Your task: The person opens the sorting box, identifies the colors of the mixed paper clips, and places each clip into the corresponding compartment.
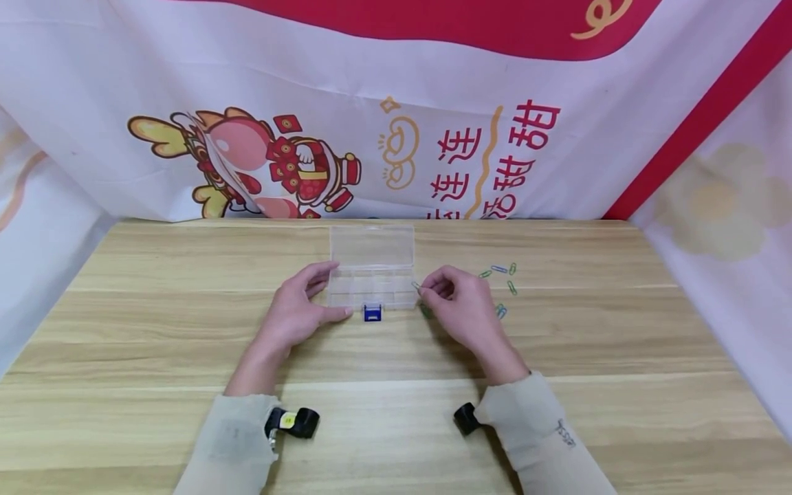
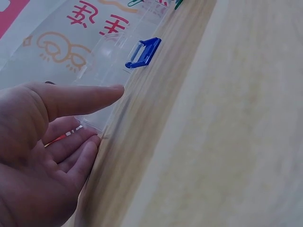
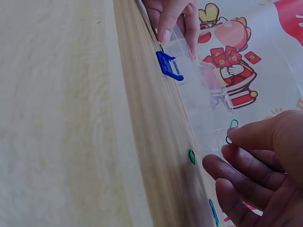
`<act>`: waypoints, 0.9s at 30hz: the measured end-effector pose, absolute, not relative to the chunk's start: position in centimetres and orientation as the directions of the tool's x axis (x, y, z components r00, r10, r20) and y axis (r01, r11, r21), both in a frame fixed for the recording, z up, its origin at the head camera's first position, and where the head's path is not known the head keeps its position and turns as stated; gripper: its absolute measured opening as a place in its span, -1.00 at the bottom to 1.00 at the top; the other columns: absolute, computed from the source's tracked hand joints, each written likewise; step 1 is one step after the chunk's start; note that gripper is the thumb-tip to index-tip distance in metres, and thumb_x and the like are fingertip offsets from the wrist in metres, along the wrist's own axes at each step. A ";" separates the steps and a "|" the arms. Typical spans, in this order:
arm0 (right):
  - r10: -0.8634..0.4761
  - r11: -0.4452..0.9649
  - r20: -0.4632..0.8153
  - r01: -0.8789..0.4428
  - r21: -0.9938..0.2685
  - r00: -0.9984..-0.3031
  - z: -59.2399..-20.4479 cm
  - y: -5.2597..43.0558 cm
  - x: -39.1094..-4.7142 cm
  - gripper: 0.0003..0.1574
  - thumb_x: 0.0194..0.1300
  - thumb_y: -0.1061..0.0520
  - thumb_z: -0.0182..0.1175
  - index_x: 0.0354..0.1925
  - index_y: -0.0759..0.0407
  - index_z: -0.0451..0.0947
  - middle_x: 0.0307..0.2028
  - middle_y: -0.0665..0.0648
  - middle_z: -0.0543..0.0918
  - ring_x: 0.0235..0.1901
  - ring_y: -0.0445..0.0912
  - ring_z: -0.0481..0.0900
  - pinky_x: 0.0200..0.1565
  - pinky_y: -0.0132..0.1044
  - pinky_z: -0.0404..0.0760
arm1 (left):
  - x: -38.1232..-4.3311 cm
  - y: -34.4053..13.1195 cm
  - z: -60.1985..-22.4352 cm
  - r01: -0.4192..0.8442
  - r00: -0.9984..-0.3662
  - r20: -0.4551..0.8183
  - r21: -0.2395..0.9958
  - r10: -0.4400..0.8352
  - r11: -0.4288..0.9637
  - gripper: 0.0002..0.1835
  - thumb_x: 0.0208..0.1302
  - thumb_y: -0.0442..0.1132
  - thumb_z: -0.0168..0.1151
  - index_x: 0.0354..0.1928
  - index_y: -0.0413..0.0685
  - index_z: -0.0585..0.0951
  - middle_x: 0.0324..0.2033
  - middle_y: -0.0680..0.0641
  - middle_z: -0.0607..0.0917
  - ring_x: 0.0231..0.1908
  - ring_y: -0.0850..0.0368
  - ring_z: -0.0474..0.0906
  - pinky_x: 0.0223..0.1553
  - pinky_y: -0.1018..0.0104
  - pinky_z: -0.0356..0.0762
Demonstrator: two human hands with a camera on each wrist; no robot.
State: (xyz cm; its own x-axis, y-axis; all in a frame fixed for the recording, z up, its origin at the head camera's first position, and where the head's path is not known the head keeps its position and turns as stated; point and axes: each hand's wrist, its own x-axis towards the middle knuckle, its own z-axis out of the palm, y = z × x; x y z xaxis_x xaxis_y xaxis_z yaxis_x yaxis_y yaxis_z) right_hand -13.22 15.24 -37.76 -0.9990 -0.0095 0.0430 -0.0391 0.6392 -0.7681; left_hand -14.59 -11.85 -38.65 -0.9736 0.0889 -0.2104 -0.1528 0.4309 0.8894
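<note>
A clear plastic compartment box (image 1: 377, 297) sits on the wooden table with its transparent lid (image 1: 371, 246) raised toward the back. On its front edge is a blue latch (image 1: 372, 313). My left hand (image 1: 297, 311) holds the box by its left end, thumb at the front edge and fingers round the far side. Between thumb and index finger, my right hand (image 1: 460, 306) pinches a green paper clip (image 3: 232, 131) just over the box's right end. Another green paper clip (image 3: 191, 156) lies on the table close to that end.
Several loose paper clips lie right of the box, among them a blue paper clip (image 1: 498, 269) and a green paper clip (image 1: 511, 287). A printed white and red cloth (image 1: 371, 69) hangs behind the table's back edge. Each wrist wears a black camera mount.
</note>
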 end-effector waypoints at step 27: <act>0.024 0.606 0.068 -0.039 -0.794 -0.997 -37.7 15.4 -13.3 -0.96 0.41 0.12 0.44 -0.20 0.06 0.79 -0.29 0.07 0.78 -0.27 -0.05 0.66 -0.19 -0.24 0.68 | -14.8 -11.8 -38.5 -0.176 -0.971 -0.224 0.899 0.077 0.400 -0.07 0.19 -0.39 0.61 0.59 0.01 0.39 0.51 -0.20 0.47 0.55 -0.19 0.37 0.64 -0.05 0.32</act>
State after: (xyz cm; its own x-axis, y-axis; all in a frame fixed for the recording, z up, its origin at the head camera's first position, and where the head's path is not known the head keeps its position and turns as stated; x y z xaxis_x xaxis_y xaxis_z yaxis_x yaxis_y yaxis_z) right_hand -13.31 15.35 -37.69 -0.9974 0.0238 0.0676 -0.0394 0.6064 -0.7942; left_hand -14.78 -11.77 -38.52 -0.9714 0.0773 -0.2244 -0.1759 0.4001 0.8994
